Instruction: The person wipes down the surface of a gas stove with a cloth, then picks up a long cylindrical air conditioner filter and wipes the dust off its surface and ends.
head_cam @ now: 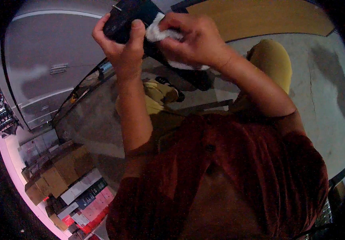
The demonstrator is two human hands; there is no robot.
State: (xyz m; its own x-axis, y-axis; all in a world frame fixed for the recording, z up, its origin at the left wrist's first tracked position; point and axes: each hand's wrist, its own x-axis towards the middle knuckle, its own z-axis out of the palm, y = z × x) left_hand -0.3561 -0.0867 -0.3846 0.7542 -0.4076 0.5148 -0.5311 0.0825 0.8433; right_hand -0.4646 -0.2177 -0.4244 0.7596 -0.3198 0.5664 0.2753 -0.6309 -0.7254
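Note:
My left hand (124, 48) grips a dark object (120, 24) at the top of the view, its thumb on the near face and its fingers round the left side. The object is black and smooth, with a small bright metal piece near its top. Its exact kind is too dark to tell. My right hand (190, 39) pinches a bunched white cloth (157, 30) against the object's right side. More white material (187, 65) shows below that hand.
A wooden tabletop (268, 18) with a dark edge lies at the upper right. Grey cabinet panels (52, 45) stand on the left. Stacked cardboard boxes (55, 177) and pink and red cartons (97, 204) fill the lower left. My yellow-trousered knee (273, 66) rises above the concrete floor (319, 87).

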